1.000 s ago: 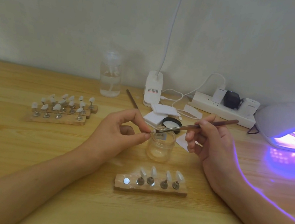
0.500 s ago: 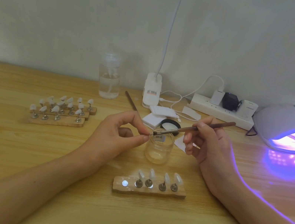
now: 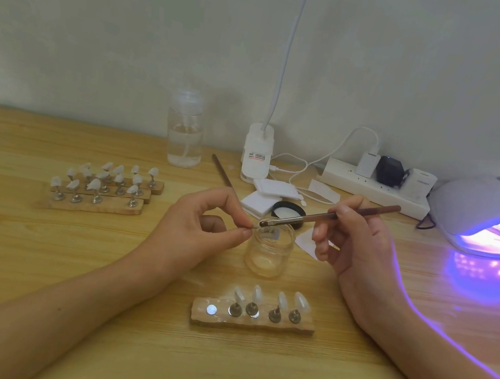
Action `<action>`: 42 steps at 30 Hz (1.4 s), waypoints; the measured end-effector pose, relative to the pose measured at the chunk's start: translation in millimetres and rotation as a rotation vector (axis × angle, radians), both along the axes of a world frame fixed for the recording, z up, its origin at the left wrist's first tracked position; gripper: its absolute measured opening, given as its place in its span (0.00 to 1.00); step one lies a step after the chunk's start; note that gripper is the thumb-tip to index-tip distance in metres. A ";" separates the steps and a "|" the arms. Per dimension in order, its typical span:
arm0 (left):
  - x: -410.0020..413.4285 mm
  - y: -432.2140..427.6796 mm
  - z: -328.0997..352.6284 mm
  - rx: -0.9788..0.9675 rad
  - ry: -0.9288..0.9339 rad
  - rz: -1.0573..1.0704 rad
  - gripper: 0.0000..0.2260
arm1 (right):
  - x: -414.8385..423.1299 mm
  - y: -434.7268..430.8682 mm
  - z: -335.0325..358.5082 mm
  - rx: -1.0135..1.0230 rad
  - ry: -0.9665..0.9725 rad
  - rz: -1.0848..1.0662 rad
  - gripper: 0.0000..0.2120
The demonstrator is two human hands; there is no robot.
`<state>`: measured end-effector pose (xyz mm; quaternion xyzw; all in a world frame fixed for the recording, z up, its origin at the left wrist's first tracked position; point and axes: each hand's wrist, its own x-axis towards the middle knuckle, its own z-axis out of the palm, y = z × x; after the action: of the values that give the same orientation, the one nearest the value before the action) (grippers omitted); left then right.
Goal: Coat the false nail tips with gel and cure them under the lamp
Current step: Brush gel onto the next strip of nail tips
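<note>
Little has shifted: the left hand [image 3: 198, 230] keeps pinching a nail tip [image 3: 256, 228] over the jar [image 3: 270, 249], while the right hand [image 3: 355, 243], gripping the brush [image 3: 326, 217], draws its bristles slightly off the tip, so coating continues.

Both bare forearms reach in from the near edge of the table, converging toward its middle; the left hand [image 3: 198, 230] is curled, thumb and forefinger pinched together at their tips, remaining fingers folded under; the right hand [image 3: 355, 246] is closed in a pen-like grip, knuckles up, its wrist rimmed in violet light.
</note>
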<state>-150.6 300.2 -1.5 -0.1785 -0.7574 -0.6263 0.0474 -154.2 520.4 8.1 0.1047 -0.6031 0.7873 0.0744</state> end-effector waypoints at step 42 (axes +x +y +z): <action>2.1 3.1 -0.1 -0.036 0.148 0.031 0.05 | -0.8 0.0 -2.0 0.024 0.009 0.021 0.08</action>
<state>-148.5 303.3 -1.6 -0.2134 -0.7655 -0.5970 0.1097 -155.0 520.4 6.1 0.1155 -0.6110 0.7802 0.0678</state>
